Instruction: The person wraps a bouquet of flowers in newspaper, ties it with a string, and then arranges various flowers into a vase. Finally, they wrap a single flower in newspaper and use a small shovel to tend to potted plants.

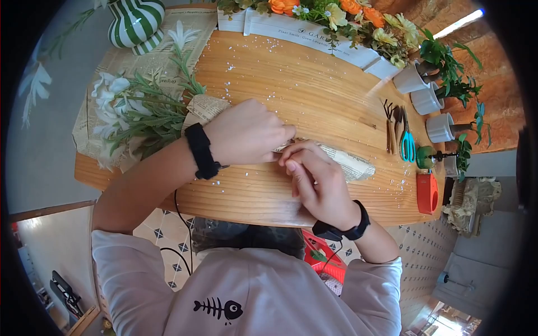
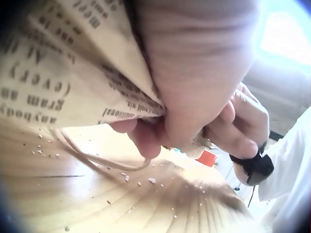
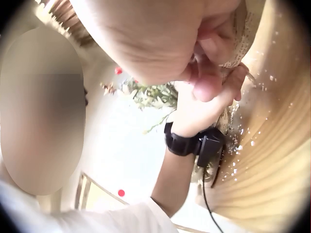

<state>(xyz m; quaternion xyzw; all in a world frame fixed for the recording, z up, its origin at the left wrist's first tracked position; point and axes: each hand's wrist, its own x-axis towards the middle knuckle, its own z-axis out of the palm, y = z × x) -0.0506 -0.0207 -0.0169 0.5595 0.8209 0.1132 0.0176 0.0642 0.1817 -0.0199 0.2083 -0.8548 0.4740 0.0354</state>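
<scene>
A bouquet of white flowers (image 1: 114, 95) with green leaves lies on the table, wrapped in newsprint-patterned paper (image 1: 207, 107). My left hand (image 1: 246, 133) grips the gathered narrow part of this wrap. In the left wrist view a thin pale cord (image 2: 99, 160) loops down beside its fingertips (image 2: 146, 144). Close against the left hand, my right hand (image 1: 318, 178) has its fingers curled and its thumb near the index finger, at the narrow wrap. I cannot tell whether it pinches the cord or the paper. The wrap's lower end (image 1: 354, 163) sticks out beyond the right hand.
White bits litter the wooden table (image 1: 258, 73). Teal-handled scissors (image 1: 407, 145) and small garden tools (image 1: 390, 129) lie right, near a red object (image 1: 427, 193) and potted plants (image 1: 428, 99). A striped vase (image 1: 134, 25) and a flower-filled planter box (image 1: 302, 42) stand at the back.
</scene>
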